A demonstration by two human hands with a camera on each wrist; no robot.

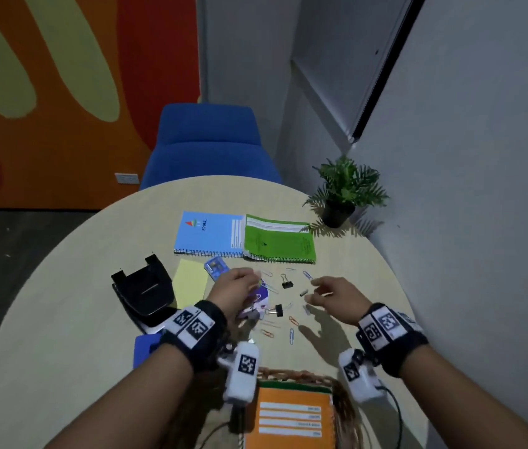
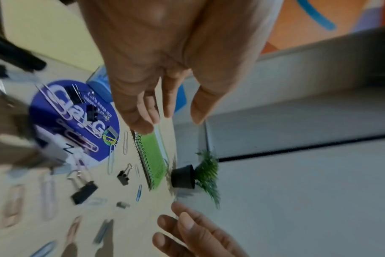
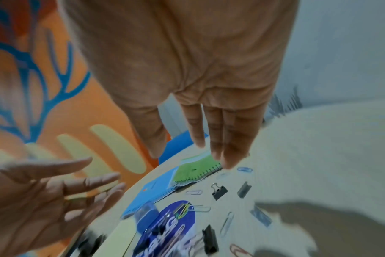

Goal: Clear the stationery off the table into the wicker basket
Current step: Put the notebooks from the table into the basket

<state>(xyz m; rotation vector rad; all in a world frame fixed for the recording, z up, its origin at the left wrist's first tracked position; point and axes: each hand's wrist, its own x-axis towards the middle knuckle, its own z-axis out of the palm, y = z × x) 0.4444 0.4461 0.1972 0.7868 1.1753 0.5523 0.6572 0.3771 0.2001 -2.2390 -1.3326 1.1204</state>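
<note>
Both hands hover with loose, spread fingers, holding nothing: left hand (image 1: 235, 286) over the purple card (image 1: 261, 298), right hand (image 1: 337, 294) at centre right. Paper clips (image 1: 291, 335) lie scattered mid-frame; the basket (image 1: 342, 396) sits at bottom centre. Thin clips could slip from a pinch or scatter if swept.

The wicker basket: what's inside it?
An orange notebook lies in the basket, with a green edge behind it. Anything beneath is covered.
</note>
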